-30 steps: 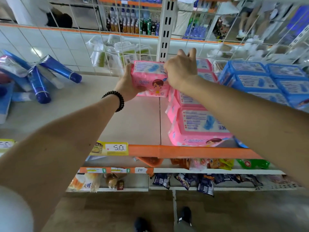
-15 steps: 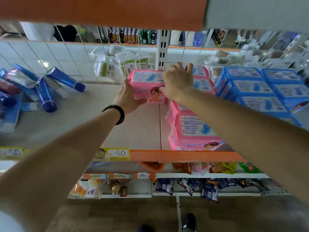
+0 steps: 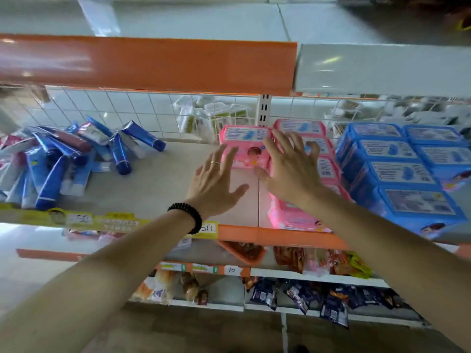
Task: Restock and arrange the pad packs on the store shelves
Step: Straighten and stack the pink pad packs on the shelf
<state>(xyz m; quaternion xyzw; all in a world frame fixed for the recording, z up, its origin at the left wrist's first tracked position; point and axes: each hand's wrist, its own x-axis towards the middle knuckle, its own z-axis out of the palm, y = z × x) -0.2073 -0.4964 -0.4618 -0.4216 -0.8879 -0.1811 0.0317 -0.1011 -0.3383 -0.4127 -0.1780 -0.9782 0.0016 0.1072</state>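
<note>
With both palms turned down and every finger splayed, neither hand holds anything: the left hand (image 3: 216, 182), with a thin ring and a black bead bracelet (image 3: 187, 216) at the wrist, hangs over the bare beige shelf board (image 3: 153, 184), while the right hand (image 3: 290, 171) hangs just to its right. Directly beyond the fingertips of both lies the pink rectangular plastic pad pack (image 3: 246, 146), set at the back of the board close to the white wire grid backing (image 3: 127, 108). Its long axis runs left to right, across the reach of the arms. Whether either hand's fingertips touch the pack's front face cannot be told. The 2 hands stand about equally near, the left at its left half, the right at its right end. That end sits against the row of matching pink packs (image 3: 316, 159) running front to back; stacked blue pad packs (image 3: 402, 169) lie further right. Judgement: the space in front of the pack is open for the next one.
</note>
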